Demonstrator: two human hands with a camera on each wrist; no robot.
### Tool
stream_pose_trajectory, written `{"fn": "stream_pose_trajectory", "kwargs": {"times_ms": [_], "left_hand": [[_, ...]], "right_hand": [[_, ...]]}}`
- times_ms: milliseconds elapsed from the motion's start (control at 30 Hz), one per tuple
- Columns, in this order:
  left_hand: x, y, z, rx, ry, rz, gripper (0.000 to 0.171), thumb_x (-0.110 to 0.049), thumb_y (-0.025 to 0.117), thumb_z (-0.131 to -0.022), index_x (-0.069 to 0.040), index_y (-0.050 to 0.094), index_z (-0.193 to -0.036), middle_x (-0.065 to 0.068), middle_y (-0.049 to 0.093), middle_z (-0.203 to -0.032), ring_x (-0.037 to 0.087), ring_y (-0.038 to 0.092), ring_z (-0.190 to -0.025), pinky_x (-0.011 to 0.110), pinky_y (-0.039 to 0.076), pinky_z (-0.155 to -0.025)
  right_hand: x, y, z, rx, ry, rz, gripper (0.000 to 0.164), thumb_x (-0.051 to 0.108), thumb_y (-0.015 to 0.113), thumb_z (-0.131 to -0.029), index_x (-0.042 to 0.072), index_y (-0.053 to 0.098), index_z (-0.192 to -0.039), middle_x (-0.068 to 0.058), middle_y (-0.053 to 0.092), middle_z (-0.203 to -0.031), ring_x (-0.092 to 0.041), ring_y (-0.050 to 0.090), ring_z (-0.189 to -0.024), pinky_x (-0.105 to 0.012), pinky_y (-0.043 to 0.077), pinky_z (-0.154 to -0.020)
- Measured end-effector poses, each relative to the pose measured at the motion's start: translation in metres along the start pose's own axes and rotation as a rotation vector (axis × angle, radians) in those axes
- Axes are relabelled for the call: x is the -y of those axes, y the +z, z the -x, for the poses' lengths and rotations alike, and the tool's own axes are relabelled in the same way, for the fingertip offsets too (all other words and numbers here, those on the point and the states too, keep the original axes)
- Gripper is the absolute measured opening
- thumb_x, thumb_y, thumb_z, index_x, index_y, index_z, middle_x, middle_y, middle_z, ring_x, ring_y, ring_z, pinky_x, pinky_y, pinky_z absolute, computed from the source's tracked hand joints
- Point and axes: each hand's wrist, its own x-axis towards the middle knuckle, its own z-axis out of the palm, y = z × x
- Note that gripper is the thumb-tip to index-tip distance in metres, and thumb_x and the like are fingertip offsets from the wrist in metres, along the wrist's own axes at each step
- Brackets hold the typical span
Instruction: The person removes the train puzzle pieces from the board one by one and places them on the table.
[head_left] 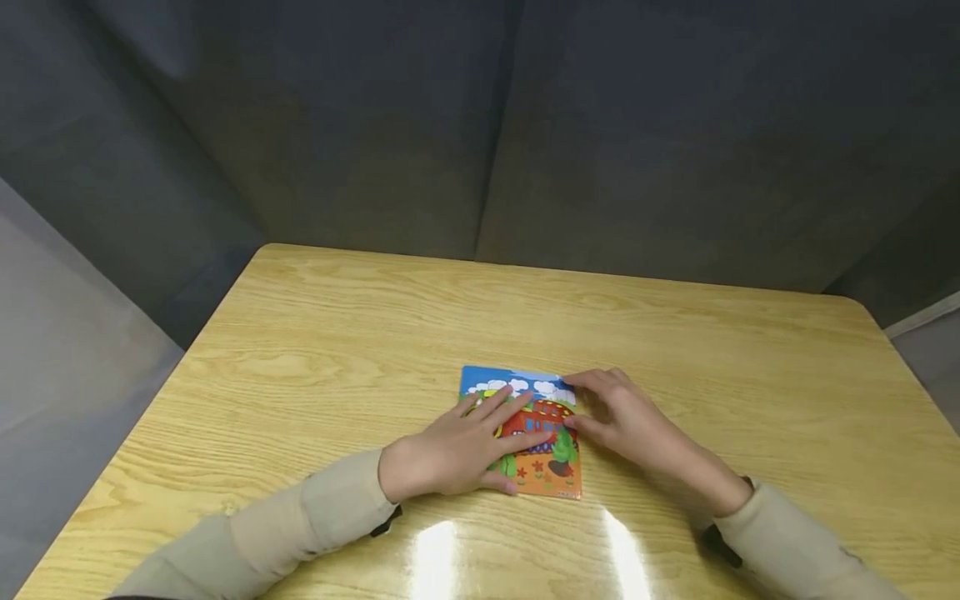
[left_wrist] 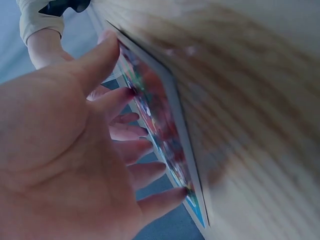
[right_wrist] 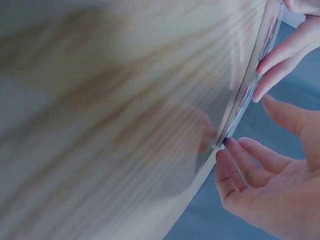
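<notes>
A thin square picture board, printed with clouds, a red house, trees and orange ground, lies flat on the table. Over its left and middle part the left hand is spread, hiding some of the picture. In the left wrist view the fingertips of the left hand touch the board's face, and the thumb is by its near edge. At the board's right side is the right hand. The right wrist view shows the right hand with bent fingertips touching the board's corner, its thumb raised apart.
The light wood-grain table extends around the board on all sides. Dark grey curtains hang behind its far edge. Bright reflections shine on the near tabletop.
</notes>
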Motion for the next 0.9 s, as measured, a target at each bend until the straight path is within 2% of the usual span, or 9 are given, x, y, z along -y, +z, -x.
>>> {"fn": "stream_pose_trajectory", "kwargs": {"times_ms": [133, 333, 567, 800, 900], "left_hand": [[-0.001, -0.002, 0.000, 0.018, -0.016, 0.011, 0.072, -0.060, 0.046, -0.094, -0.038, 0.018, -0.157, 0.011, 0.002, -0.164, 0.031, 0.006, -0.149, 0.053, 0.022, -0.114], [-0.002, -0.002, 0.000, 0.020, -0.024, 0.033, 0.071, -0.059, 0.046, -0.094, -0.038, 0.019, -0.157, 0.011, 0.002, -0.164, 0.030, 0.005, -0.149, 0.052, 0.021, -0.115], [-0.003, -0.001, -0.002, 0.027, -0.038, 0.014, 0.071, -0.061, 0.045, -0.093, -0.040, 0.019, -0.156, 0.010, 0.002, -0.164, 0.029, 0.005, -0.149, 0.052, 0.020, -0.115], [-0.003, -0.002, -0.002, 0.042, -0.050, 0.010, 0.071, -0.062, 0.045, -0.093, -0.043, 0.018, -0.156, 0.009, 0.002, -0.164, 0.029, 0.005, -0.149, 0.051, 0.020, -0.115], [-0.003, -0.002, -0.002, 0.038, -0.047, 0.007, 0.071, -0.062, 0.045, -0.092, -0.042, 0.018, -0.156, 0.009, 0.002, -0.164, 0.029, 0.006, -0.149, 0.051, 0.020, -0.115]], "right_hand": [[0.004, 0.000, -0.003, 0.009, 0.022, -0.035, 0.045, 0.013, 0.078, -0.085, -0.001, 0.063, -0.125, -0.012, 0.065, -0.117, -0.026, 0.054, -0.098, -0.040, 0.046, -0.078], [0.007, -0.005, -0.010, 0.053, 0.132, -0.178, 0.037, 0.008, 0.073, -0.088, -0.004, 0.063, -0.121, -0.015, 0.065, -0.112, -0.027, 0.058, -0.094, -0.038, 0.049, -0.075], [0.012, -0.006, -0.014, 0.055, 0.196, -0.182, 0.035, 0.005, 0.072, -0.087, -0.006, 0.063, -0.120, -0.018, 0.067, -0.112, -0.030, 0.062, -0.096, -0.043, 0.052, -0.081], [0.009, -0.011, -0.020, 0.118, 0.300, -0.377, 0.037, 0.003, 0.066, -0.091, -0.010, 0.058, -0.125, -0.023, 0.063, -0.119, -0.028, 0.062, -0.095, -0.031, 0.053, -0.072], [0.007, -0.013, -0.021, 0.131, 0.344, -0.444, 0.039, 0.004, 0.065, -0.092, -0.011, 0.056, -0.126, -0.025, 0.062, -0.121, -0.028, 0.063, -0.095, -0.031, 0.053, -0.072]]}}
